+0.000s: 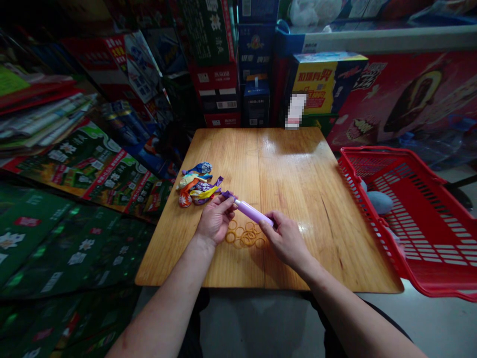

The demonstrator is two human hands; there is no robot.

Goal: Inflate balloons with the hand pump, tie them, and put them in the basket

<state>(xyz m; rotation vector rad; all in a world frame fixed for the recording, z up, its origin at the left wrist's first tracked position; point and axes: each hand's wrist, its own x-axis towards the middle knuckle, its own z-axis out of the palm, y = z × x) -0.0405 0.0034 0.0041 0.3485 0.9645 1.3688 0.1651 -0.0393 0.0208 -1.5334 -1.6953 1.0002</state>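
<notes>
My right hand (282, 233) is closed around the rear end of a light purple balloon pump (253, 212), whose white nozzle points up and left. Pinched in the fingers of my left hand (216, 219) is a dark purple balloon (228, 194), its mouth at the nozzle; whether it is fully over the nozzle I cannot tell. Beyond my left hand lies a pile of limp patterned balloons (197, 186) in blue, orange, yellow and purple. Several tan rubber bands (246, 235) are spread on the wood below the pump.
The wooden table (298, 179) stands in front of me. At its right is a red plastic basket (417, 278) with an inflated grey-blue balloon (380, 202) inside. Green cartons (55, 248) are stacked at the left, more boxes (219, 89) behind the table.
</notes>
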